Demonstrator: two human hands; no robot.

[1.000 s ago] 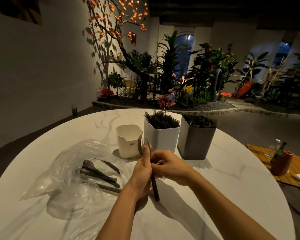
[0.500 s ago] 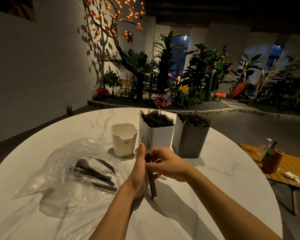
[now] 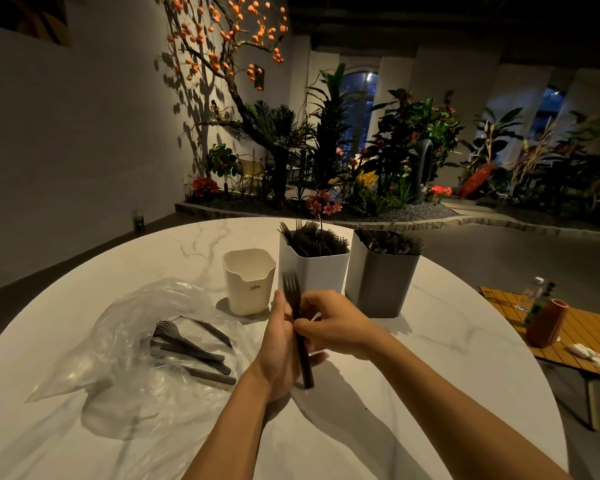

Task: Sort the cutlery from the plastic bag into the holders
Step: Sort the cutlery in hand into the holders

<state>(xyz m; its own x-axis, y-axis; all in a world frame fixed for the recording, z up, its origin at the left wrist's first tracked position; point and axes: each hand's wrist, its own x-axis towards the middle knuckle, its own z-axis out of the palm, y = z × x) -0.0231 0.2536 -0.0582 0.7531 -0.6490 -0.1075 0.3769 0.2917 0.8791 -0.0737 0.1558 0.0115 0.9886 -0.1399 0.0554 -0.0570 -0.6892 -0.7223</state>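
Here both hands meet over the middle of the round marble surface (image 3: pixel 430 358), holding one dark fork (image 3: pixel 297 317) upright between them, tines up. The left hand (image 3: pixel 279 355) stands on edge with its fingers pressed together along the fork's handle; its thumb is hidden, so I cannot tell how firmly it grips. The right hand (image 3: pixel 336 323) curls in from 3 o'clock, its fingers pinching the fork's neck just below the tines. At 9 o'clock from the hands lies the clear bag (image 3: pixel 111 358), flat on the surface, with a few dark pieces of cutlery (image 3: pixel 191 351) in it, seemingly a fork and knives. At 12 o'clock stand three holders in a row: a short cream holder (image 3: pixel 248 282), a white holder (image 3: pixel 314 271) packed with forks, and a grey holder (image 3: pixel 378 278) also filled with dark cutlery.
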